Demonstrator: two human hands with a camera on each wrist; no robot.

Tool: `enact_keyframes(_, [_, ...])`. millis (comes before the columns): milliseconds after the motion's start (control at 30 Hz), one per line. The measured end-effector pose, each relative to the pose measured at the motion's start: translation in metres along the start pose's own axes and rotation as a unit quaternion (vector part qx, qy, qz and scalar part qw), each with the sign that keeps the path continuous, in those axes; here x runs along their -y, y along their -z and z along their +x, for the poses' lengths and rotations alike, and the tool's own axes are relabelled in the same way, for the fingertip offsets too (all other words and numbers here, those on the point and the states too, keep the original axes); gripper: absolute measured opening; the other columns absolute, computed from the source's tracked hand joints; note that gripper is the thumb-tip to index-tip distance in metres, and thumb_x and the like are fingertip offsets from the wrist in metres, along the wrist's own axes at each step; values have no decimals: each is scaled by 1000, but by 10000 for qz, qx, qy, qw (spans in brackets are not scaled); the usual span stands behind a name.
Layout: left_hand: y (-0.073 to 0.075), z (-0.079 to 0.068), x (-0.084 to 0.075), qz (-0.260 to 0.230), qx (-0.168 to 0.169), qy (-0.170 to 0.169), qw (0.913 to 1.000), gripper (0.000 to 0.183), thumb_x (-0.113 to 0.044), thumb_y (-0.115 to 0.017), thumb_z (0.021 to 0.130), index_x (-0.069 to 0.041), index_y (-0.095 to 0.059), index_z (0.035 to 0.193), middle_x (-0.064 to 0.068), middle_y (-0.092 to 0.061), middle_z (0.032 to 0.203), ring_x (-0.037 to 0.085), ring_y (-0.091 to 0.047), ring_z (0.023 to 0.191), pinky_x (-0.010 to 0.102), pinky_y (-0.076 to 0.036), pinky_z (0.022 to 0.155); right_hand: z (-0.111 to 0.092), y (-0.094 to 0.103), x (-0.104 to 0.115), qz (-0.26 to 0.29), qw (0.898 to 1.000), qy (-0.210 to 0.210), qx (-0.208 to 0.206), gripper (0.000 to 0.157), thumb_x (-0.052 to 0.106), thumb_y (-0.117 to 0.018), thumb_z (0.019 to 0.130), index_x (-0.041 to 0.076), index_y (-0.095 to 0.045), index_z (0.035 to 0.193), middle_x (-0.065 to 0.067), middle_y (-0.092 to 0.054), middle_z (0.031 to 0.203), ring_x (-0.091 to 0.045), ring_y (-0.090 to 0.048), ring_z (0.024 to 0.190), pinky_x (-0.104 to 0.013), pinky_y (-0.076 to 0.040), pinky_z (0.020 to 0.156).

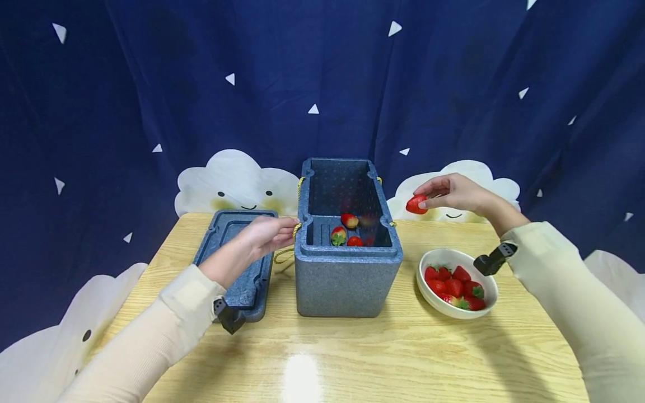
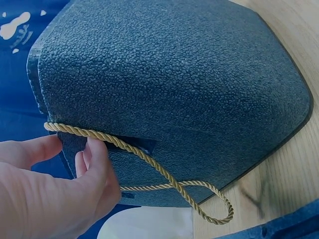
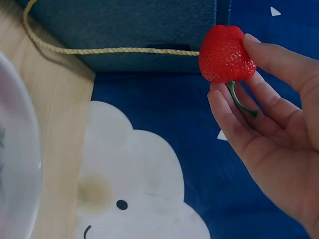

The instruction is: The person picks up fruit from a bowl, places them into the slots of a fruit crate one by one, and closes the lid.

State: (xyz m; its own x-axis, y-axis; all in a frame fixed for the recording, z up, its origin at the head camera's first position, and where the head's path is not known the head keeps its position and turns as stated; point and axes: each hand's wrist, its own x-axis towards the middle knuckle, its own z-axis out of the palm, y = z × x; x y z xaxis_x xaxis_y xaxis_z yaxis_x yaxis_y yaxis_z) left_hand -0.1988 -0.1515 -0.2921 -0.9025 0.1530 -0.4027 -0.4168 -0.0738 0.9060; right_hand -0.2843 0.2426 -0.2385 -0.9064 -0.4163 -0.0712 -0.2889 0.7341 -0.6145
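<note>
My right hand (image 1: 456,193) pinches a red strawberry (image 1: 416,205) between thumb and fingers, held in the air to the right of the blue-grey box (image 1: 345,288) and apart from it; the head view hides the fruit's stalk, but my right wrist's view shows a thin green stem (image 3: 235,97) hanging down beside my fingers, and a gold cord (image 3: 99,51) running along the box's right side. My left hand (image 1: 267,230) is loose, its fingertips touching the box's left side near the rim; only the left wrist's view shows how close they sit to the yellow rope (image 2: 119,143), which crosses just by them and drops into a loop. Only from the head view can I see into the open box, where three strawberries (image 1: 339,235) lie on the floor of it. That view also gives me the white bowl (image 1: 453,312) of remaining strawberries (image 1: 454,287) to the right, of which my right wrist's view catches little more than a pale rim, and the lid (image 1: 248,288) lying on the wooden table (image 1: 353,352) partly beneath my left forearm
</note>
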Motion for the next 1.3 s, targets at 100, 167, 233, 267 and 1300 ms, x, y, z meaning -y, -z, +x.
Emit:
enact_keyframes(100, [0,1,0,-26,14,19,10000,47,-11,-48,99,7,-37,142,18,-46,138,20,-52,119,35,-40,115,3,1,6,-70,10000,21,-9,36,14,-70,87,1,-63,120,-13,-71,109,-11,-64,87,-15,-52,78])
enact_keyframes(167, [0,1,0,-52,20,24,10000,48,-11,-48,99,7,-36,142,20,-42,143,22,-49,125,35,-39,116,6,2,9,-83,10000,41,18,36,17,-70,88,2,-64,120,-12,-72,108,-12,-64,87,-16,-52,79])
enact_keyframes(233, [0,1,1,-74,4,23,10000,48,-11,-48,99,8,-36,142,22,-40,145,23,-48,127,35,-39,116,9,2,14,-78,9999,71,33,36,19,-70,88,3,-64,120,-12,-72,108,-13,-64,88,-20,-52,81])
enact_keyframes(267, [0,1,1,-79,-1,19,10000,48,-11,-48,99,8,-36,142,22,-40,145,23,-49,127,35,-39,116,11,2,16,-72,9999,84,35,36,19,-70,88,3,-64,120,-12,-72,108,-13,-64,89,-22,-52,82])
enact_keyframes(1300, [0,0,2,59,9,-81,9999,46,-12,-50,99,7,-40,140,16,-51,133,17,-57,111,35,-41,114,63,-13,81,302,9986,188,379,36,27,-67,91,5,-64,119,-13,-68,111,-27,-55,102,-54,-43,106])
